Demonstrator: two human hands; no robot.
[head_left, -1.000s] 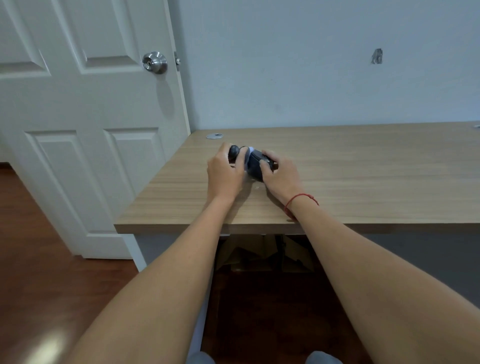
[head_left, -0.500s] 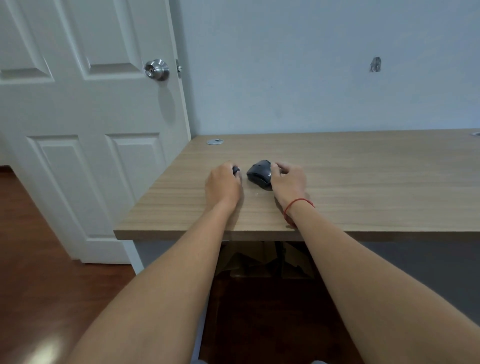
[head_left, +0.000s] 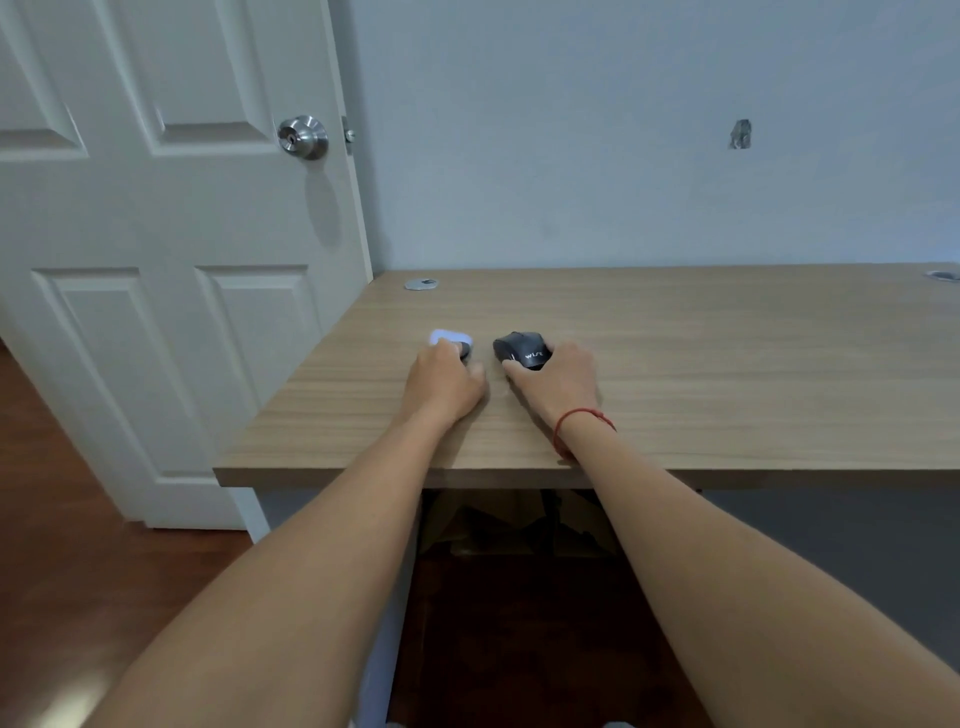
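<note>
Mouse (head_left: 521, 351) now rests near the middle of the wooden desk (head_left: 727, 364), right hand (head_left: 558, 382) curled over its near end; a second ago both hands held it together. Left hand (head_left: 444, 382) has drawn apart leftward, gripping a small pale-and-dark piece (head_left: 453, 341), seemingly separated from it

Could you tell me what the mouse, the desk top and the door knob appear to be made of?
The mouse under the right hand looks like dark matte plastic with pale printed lettering. The desk top shows light wood grain with a flat, even sheen, so it is probably laminate rather than solid wood. The door knob looks like brushed silver metal with soft highlights.
</note>
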